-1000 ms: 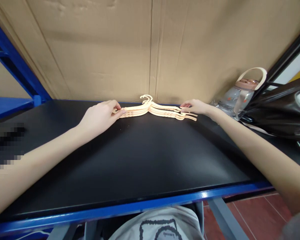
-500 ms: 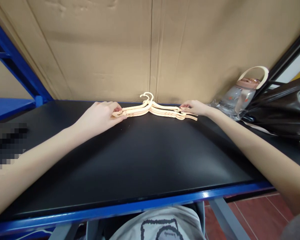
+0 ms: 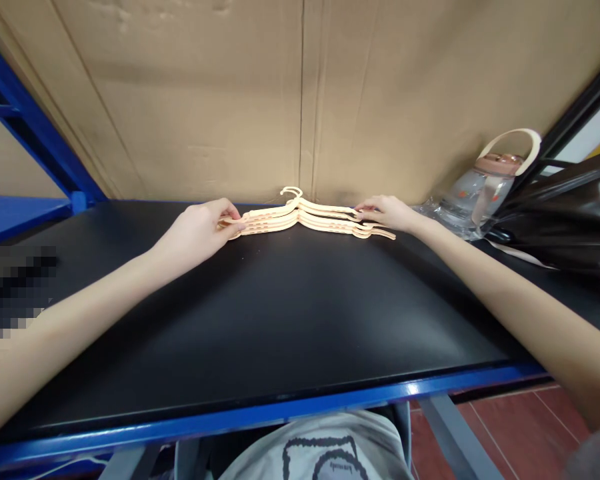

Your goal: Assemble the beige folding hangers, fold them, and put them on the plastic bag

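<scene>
A stack of cream plastic clothes hangers (image 3: 305,219) lies flat at the back of the black table top (image 3: 290,320), hooks pointing toward the cardboard wall. My left hand (image 3: 200,230) is closed on the left ends of the hangers, fingers curled round them. At the other side, my right hand (image 3: 387,212) pinches the right ends of the upper hangers. One lower hanger arm sticks out past my right hand.
A clear water jug (image 3: 480,193) with a pink lid and cream handle lies at the back right. Beside it sits a black bag (image 3: 565,227). Brown cardboard (image 3: 300,93) lines the back. Blue shelf framing (image 3: 35,153) stands at the left. The blue table edge (image 3: 280,413) runs along the front.
Both hands have slid slightly left along the hanger ends and squared the stack; the hooks now lie more closely together.
</scene>
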A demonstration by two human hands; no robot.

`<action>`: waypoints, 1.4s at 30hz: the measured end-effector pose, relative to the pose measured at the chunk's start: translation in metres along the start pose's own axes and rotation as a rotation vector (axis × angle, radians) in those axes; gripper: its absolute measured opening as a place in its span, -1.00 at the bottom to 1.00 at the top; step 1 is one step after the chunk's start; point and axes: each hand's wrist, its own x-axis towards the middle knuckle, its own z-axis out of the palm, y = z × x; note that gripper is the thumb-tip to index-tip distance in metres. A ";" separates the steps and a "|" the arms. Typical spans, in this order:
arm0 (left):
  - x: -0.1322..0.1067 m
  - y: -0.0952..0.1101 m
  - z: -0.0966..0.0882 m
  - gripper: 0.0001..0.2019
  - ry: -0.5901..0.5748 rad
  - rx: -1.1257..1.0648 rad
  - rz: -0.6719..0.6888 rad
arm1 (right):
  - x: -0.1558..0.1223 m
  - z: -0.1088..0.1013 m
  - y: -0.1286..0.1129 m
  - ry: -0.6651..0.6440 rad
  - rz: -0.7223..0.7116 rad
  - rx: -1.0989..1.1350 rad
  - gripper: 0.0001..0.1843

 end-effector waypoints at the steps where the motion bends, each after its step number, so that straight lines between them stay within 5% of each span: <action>1: -0.001 0.001 -0.001 -0.75 -0.003 0.002 -0.009 | 0.000 0.000 -0.001 0.005 -0.002 0.003 -0.55; 24: 0.000 -0.002 -0.002 -0.76 -0.002 0.014 0.043 | -0.004 -0.001 0.006 0.008 0.030 0.043 -0.69; 33: 0.004 -0.010 -0.010 -0.73 0.065 -0.131 0.067 | -0.033 -0.035 -0.016 0.073 0.017 -0.071 -0.63; 42: 0.010 -0.032 -0.008 -0.67 -0.036 -0.255 0.132 | -0.046 -0.036 -0.033 0.019 -0.023 -0.195 -0.63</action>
